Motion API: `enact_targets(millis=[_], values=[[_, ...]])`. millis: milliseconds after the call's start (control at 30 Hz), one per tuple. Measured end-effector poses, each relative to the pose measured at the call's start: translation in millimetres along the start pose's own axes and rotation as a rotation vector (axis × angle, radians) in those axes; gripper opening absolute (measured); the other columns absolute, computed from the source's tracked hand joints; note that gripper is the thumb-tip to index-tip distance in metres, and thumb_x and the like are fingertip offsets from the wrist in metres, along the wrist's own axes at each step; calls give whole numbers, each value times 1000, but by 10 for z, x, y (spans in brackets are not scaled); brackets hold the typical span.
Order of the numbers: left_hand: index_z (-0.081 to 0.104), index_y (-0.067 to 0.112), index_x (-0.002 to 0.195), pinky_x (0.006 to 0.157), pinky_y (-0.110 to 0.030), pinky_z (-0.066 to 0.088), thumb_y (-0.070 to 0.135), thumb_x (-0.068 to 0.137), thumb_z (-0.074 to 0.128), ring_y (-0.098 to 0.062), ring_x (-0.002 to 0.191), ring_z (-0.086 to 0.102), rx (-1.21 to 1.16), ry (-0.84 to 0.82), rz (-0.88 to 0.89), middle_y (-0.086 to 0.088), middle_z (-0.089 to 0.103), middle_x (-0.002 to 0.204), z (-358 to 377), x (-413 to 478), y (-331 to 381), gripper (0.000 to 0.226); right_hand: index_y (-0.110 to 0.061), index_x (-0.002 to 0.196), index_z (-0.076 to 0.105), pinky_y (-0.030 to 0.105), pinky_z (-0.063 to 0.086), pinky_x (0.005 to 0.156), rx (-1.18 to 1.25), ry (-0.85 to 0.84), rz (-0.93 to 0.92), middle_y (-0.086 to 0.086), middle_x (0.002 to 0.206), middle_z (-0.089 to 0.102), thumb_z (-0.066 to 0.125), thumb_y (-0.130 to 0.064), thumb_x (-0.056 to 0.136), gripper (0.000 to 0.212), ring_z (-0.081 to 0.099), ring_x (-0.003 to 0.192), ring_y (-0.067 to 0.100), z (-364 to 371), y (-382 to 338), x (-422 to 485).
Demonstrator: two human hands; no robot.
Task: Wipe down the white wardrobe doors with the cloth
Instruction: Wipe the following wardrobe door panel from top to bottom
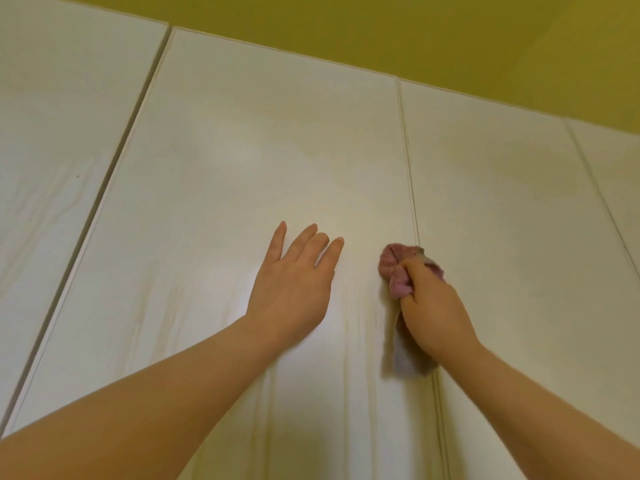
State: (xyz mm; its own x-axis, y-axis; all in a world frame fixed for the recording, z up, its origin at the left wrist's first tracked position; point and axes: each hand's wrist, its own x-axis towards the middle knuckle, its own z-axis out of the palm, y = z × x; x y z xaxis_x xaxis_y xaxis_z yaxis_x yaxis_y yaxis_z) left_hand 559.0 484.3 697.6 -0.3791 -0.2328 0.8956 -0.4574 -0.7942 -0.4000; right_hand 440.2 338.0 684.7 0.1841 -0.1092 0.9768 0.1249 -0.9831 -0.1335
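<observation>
White wardrobe doors with a faint wood grain fill the view; the middle door [263, 161] is the one both arms reach to. My left hand [294, 282] lies flat on it, fingers straight and spread. My right hand [433, 306] grips a bunched pink cloth [394, 268] and holds it against the door beside the seam [412, 188] to the right-hand door [512, 209]. A grey end of the cloth hangs down below my right wrist.
A dark gap [114, 174] separates the middle door from the left door [52, 133]. Yellow-green wall or ceiling [415, 32] runs above the doors' top edges. A further door panel [616, 174] shows at the far right.
</observation>
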Motion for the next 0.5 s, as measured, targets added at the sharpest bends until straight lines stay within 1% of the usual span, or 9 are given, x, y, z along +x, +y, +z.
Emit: enact_targets(millis=[67,133,200,233,267,300,367,467,500], values=[[61,9,124,109,-51,26,15,80,51,-27,119,57,-22,-11,7,-6,64,114,2,-64,52,45,-28,70,44,9,33,56,-46,59,11,-13,68,45,40,-6,91,31,43,61,0,86,69,-336],[61,9,124,107,-51,32,17,82,45,-25,120,56,-28,-22,23,-5,64,117,7,-115,130,45,-20,77,52,9,34,57,-99,37,9,-13,70,49,43,-8,91,21,46,64,2,100,147,-510],[62,8,123,107,-51,32,17,82,44,-26,119,57,-42,-22,34,-8,64,119,26,-135,214,45,-17,81,52,16,34,56,-115,-4,5,-9,73,52,41,-10,91,17,49,66,11,56,164,-409],[62,7,123,107,-52,28,17,82,43,-27,119,57,-48,-11,36,-9,64,120,38,-125,234,46,-17,82,50,23,35,55,-116,-16,1,-5,74,52,39,-11,91,16,49,67,14,35,130,-288],[62,6,123,106,-51,25,17,83,41,-27,118,58,-56,-5,31,-11,64,120,50,-115,264,46,-17,83,47,25,33,54,-119,-19,2,-4,74,51,37,-12,91,14,47,65,14,10,96,-175],[62,6,123,105,-51,24,18,84,39,-28,117,58,-56,-5,22,-11,64,120,52,-94,269,47,-18,83,44,23,31,52,-113,-2,-1,-4,72,48,36,-13,92,14,45,63,12,5,46,-76],[62,6,123,106,-52,28,20,86,35,-27,116,59,-43,-17,0,-11,64,121,55,-55,259,48,-18,83,43,15,27,49,-78,51,7,-9,69,43,36,-11,93,14,43,62,10,43,7,-30],[62,7,123,104,-52,36,23,88,32,-25,116,59,-39,-49,-39,-9,64,121,38,-57,236,49,-14,78,48,12,31,52,-54,92,18,-10,68,44,40,-8,91,16,45,64,10,154,78,-364],[63,7,122,102,-53,37,23,88,32,-25,116,59,-44,-46,-45,-9,64,120,37,-67,234,49,-13,77,49,10,32,54,-49,85,8,-10,67,45,42,-7,90,16,44,63,8,166,107,-488]])
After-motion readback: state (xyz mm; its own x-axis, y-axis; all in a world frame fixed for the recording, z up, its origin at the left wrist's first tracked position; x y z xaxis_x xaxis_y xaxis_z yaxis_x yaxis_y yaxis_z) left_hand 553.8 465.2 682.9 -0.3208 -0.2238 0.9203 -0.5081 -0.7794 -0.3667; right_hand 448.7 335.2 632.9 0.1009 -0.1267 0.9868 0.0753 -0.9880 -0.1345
